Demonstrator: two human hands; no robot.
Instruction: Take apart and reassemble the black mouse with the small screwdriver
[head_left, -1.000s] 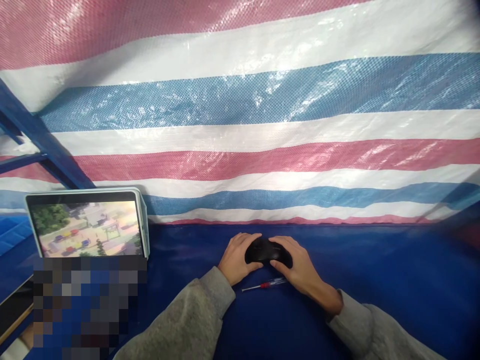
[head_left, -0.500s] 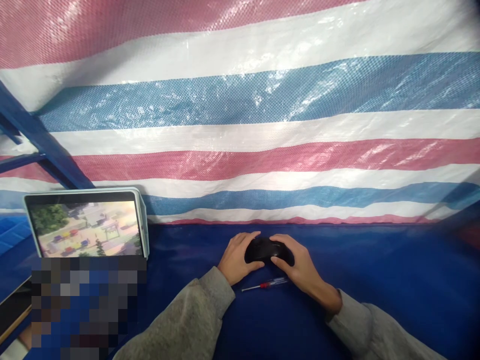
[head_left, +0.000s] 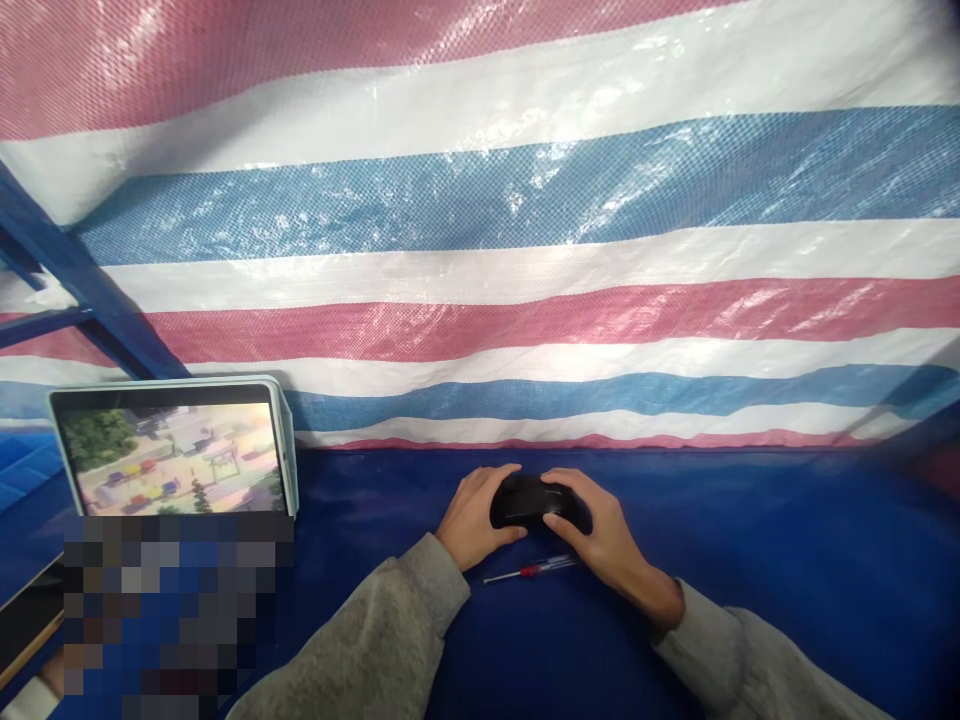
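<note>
Between my two hands sits a black computer mouse (head_left: 531,500), lying sideways over the blue table surface. My left hand (head_left: 474,515) grips its left end, thumb at the near side and fingers at the far side. Around the right end, my right hand (head_left: 600,520) closes with the thumb on the near edge and the fingers over the far edge. A small screwdriver (head_left: 531,570) with a red and clear handle lies just below the mouse, its thin metal shaft pointing left. The underside of the mouse is hidden.
A tablet (head_left: 172,450) in a pale case stands at the left, showing a video. Below it is a blurred patch, with a dark flat device (head_left: 30,610) at its left. A striped plastic sheet (head_left: 480,200) hangs behind the blue table (head_left: 787,560). Blue metal framing (head_left: 97,290) rises at left.
Almost nothing differs. Both hands keep hold of the mouse, with only a very slight shift of the right hand and thumbs.
</note>
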